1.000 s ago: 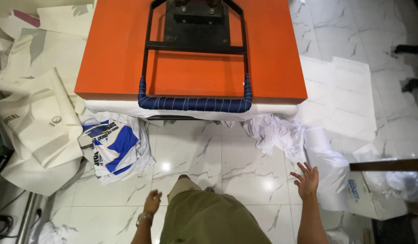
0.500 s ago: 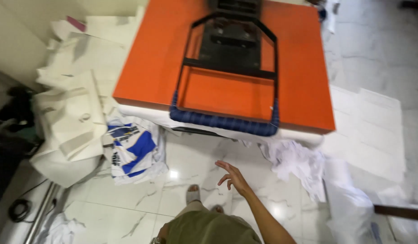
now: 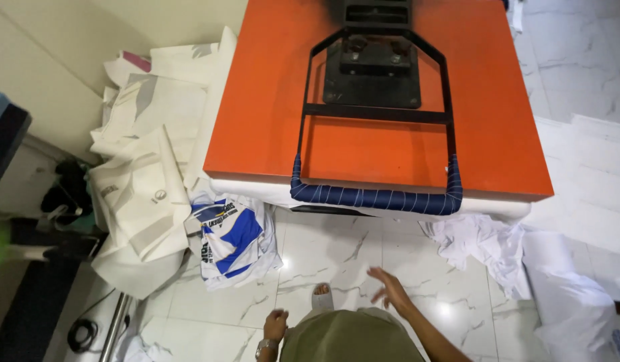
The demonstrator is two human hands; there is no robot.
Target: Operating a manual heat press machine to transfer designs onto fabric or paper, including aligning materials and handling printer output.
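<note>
Right hand (image 3: 392,289) open, fingers spread, empty, below large orange heat press's blue-wrapped handle bar (image 3: 376,198). Left hand (image 3: 275,325) loosely curled, empty. Handle likely heavy, stiff; grip wrapped middle.

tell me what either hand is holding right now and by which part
Nothing is held. The right hand is open in the air below the press handle; the left hand is empty.

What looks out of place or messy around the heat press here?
Crumpled white sheets lie on the marble floor right of the heat press, and a blue-and-white printed garment is heaped at its left corner beside a slumped stack of white fabric. Both hands, left and right, hold nothing.
</note>
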